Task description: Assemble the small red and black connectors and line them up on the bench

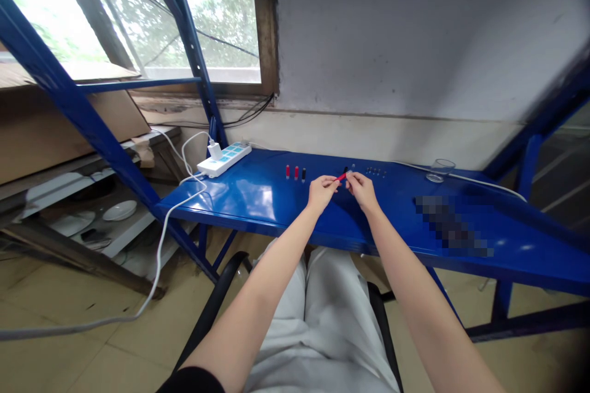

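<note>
A small red tube (342,177) is held just above the blue table (258,206), between my two hands. My left hand (321,191) pinches its left end with the fingertips. At the other end, my right hand (362,189) has its fingers closed around the tip, where a pale bit shows. Left of my hands, two red tubes (296,173) and a black tube (303,175) stand upright in a row. Just behind my hands are a small black piece (345,169) and a small clear piece (353,166). Several tiny parts (375,172) lie in rows to the right.
A white power strip (225,159) with a plugged-in charger sits at the table's left end. A clear glass (440,171) stands at the back right, by a white cable (488,183). A dark, pixelated object (452,227) lies on the right. Blue posts frame the table.
</note>
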Tool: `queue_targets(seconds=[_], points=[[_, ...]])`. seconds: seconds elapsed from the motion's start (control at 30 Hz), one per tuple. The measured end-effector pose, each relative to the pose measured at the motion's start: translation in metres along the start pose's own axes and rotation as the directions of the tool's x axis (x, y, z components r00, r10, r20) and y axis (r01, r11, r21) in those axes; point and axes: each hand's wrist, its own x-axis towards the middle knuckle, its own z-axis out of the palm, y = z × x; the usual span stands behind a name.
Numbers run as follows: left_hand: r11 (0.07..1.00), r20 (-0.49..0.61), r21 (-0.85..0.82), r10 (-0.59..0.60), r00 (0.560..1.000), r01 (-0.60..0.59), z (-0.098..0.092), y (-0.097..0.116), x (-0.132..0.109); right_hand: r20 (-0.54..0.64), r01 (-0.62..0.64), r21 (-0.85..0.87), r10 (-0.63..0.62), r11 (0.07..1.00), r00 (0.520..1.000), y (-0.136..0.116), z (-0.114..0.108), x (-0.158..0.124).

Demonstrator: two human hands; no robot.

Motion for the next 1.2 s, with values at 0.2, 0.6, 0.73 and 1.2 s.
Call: queue_targets(seconds=[0.2, 0.6, 0.73, 1.2], points=[[0.998, 0.021, -0.03, 0.057, 0.998, -0.056, 0.001, -0.003, 0.001, -0.046, 0.076, -0.367, -0.1, 0.927, 0.994, 0.004, -0.002, -0.003], [0.992, 0.017, -0.049, 0.116, 0.993, -0.115, 0.0, -0.008, 0.004, 0.015, -0.004, -0.45, 0.012, 0.893, 1.0, 0.016, 0.0, 0.003], [0.987, -0.049, -0.01, 0.157, 0.986, -0.158, 0.0, -0.007, 0.004, 0.062, 0.108, -0.541, -0.089, 0.834, 0.994, 0.01, 0.001, -0.001], [0.969, -0.004, 0.11, 0.224, 0.975, -0.222, -0.028, 0.006, 0.01, 0.286, 0.283, -0.528, -0.145, 0.801, 0.947, -0.001, 0.028, -0.002]])
